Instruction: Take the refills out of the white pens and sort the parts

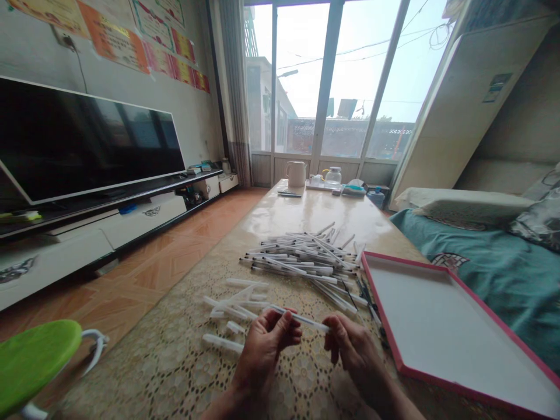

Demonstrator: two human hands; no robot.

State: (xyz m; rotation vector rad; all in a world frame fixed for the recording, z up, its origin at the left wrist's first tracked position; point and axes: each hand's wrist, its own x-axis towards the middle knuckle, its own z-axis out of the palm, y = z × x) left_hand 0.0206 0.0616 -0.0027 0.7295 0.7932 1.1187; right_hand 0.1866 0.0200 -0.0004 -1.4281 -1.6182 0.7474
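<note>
Above the near part of the table, a slim pen (304, 318) with a pale barrel is stretched between my two hands. The fingers and thumb of my left hand (272, 338) pinch it toward its left end. At its right end, my right hand (347, 341) grips the whitish tip; whether that is a separate cap I cannot tell. Left of my left hand lie several translucent white caps or tubes (222, 343). Beyond both hands spreads a heap of white pens (301, 256) with dark ends. Some thin black pieces (370, 297) lie beside the heap's right side.
A shallow pink-rimmed box lid (400, 344) lies on the right of the patterned table (175, 356). At the far end stand a kettle (296, 174), a glass jar (333, 176) and a tray. A green stool (41, 356) is at lower left, a teal-covered sofa (494, 268) at right.
</note>
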